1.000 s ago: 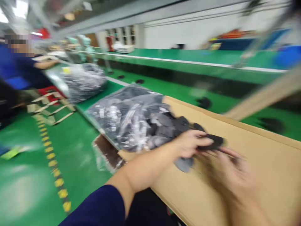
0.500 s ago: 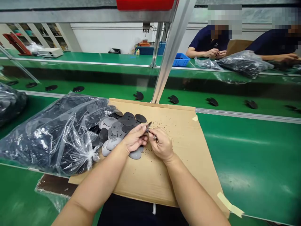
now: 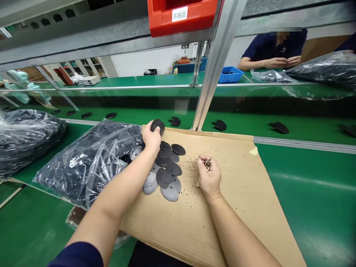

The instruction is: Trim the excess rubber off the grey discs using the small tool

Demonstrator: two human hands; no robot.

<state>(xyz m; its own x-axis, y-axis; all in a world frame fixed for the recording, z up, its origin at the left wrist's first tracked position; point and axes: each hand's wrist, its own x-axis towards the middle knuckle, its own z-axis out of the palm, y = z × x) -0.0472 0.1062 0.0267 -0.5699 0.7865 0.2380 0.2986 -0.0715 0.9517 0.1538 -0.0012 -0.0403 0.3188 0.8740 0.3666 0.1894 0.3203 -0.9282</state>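
My left hand (image 3: 151, 139) is closed on a dark oval plastic piece (image 3: 157, 127), raised near the cardboard's far edge. Below it lies a heap of flat black and grey oval pieces (image 3: 168, 178), some with small pegs. My right hand (image 3: 210, 176) rests over the cardboard sheet (image 3: 239, 193), fingers curled round a small brassy metal hand tool (image 3: 207, 165); most of that tool is hidden. Tiny dark scraps (image 3: 191, 168) are scattered between the heap and my right hand.
A clear plastic bag (image 3: 91, 159) of dark pieces lies left of the heap, a second bag (image 3: 30, 137) beyond it. Black parts (image 3: 219, 125) sit spaced along the green strip behind a metal post (image 3: 213, 66). A red bin (image 3: 182, 22) hangs overhead. A co-worker (image 3: 274, 52) sits opposite.
My hands have separated. The left has carried the dark oval piece away and up, toward the far edge; the right stays over the cardboard with the metal tool. The view has shifted left and up.
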